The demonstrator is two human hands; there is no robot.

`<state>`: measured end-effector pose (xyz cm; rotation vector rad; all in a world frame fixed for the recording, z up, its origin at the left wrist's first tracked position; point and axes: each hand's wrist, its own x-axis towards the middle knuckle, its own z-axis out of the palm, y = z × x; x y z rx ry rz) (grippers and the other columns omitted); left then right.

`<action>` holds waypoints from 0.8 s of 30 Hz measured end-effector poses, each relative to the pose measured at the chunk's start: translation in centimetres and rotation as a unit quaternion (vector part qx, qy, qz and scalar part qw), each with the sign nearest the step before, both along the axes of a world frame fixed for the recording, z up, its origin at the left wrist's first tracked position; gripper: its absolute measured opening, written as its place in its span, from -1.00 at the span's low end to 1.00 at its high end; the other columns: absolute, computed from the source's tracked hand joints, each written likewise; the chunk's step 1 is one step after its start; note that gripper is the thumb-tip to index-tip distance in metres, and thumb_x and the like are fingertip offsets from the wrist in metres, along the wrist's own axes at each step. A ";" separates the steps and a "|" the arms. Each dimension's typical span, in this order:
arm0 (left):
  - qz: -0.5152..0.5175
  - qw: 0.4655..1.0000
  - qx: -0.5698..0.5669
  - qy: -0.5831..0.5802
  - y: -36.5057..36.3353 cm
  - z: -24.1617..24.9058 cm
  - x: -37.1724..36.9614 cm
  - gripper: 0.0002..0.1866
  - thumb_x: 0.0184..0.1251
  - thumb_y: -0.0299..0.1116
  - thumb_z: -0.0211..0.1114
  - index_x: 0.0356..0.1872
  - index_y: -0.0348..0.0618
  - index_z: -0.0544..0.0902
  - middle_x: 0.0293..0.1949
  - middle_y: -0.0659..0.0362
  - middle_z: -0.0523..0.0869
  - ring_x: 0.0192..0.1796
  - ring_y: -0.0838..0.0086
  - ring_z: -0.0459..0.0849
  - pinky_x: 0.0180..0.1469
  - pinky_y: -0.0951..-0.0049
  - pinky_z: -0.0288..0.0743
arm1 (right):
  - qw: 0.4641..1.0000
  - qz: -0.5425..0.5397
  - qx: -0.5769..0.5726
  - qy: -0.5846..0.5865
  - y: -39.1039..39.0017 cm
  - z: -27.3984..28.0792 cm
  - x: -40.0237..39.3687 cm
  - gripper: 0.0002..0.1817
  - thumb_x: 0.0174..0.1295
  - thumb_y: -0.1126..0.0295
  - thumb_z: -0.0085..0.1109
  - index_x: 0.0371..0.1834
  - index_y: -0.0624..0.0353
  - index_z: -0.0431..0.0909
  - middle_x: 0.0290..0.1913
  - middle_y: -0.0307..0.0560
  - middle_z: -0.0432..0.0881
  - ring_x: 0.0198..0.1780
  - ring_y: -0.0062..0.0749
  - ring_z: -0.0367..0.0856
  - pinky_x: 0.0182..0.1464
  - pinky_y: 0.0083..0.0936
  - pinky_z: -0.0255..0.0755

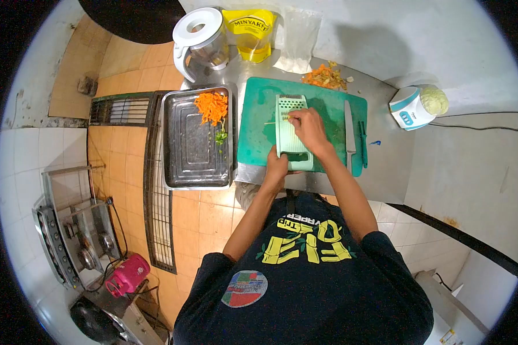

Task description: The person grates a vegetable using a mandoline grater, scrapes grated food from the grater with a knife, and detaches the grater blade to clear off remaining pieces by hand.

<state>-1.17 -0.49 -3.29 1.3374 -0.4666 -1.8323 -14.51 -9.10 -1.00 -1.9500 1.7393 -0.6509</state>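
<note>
A pale green grater [288,132] lies lengthwise over the green cutting board [259,98]. My left hand [277,164] is closed round the grater's near end. On the grater's upper part rests my right hand [308,127], its fingers pinched on a small piece that is mostly hidden. A thin shred sticks out at the grater's left side. To the right on the board lie a knife [349,129] and a green-handled tool [362,144]. Left of the board, a metal tray [193,155] holds shredded carrot [212,108] and some green leaves [221,137].
Behind the board are peelings [326,77], a plastic bag of white stuff [298,43], a yellow pouch [251,34] and a lidded pitcher [204,43]. A scale [408,108] with a pale green cabbage-like item [434,101] stands at the right.
</note>
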 end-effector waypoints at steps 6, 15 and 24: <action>-0.025 1.000 -0.005 0.016 -0.1 -0.9 0.3 -0.50 0.31 -0.60 -0.17 0.30 -0.32 0.29 0.06 -0.11 0.57 -0.07 0.08 0.74 -0.30 0.09 0.81 | 0.998 0.033 -0.058 -0.008 0.1 -0.3 -0.4 -0.85 0.12 0.40 0.33 -0.24 0.08 0.79 -0.24 0.08 0.72 -0.19 0.08 0.60 0.00 -0.12 0.44; -0.001 1.000 -0.022 0.020 -0.1 -0.7 -0.2 -0.52 0.29 -0.65 -0.18 0.26 -0.36 0.31 -0.04 -0.12 0.61 -0.21 0.10 0.76 -0.41 0.18 0.81 | 0.999 -0.010 -0.019 -0.038 -1.1 -0.9 -1.0 -0.85 0.05 0.43 0.39 -0.28 0.06 0.80 -0.21 0.01 0.74 -0.15 0.02 0.66 0.02 -0.15 0.47; -0.026 0.999 -0.020 0.012 -0.3 -0.7 0.1 -0.52 0.30 -0.62 -0.19 0.27 -0.39 0.29 0.03 -0.16 0.60 -0.09 0.02 0.75 -0.26 0.12 0.82 | 0.995 -0.046 0.080 -0.049 -3.8 -2.0 -0.9 -0.83 0.05 0.31 0.37 -0.26 -0.07 0.81 -0.19 -0.06 0.78 -0.16 -0.03 0.74 -0.01 -0.15 0.56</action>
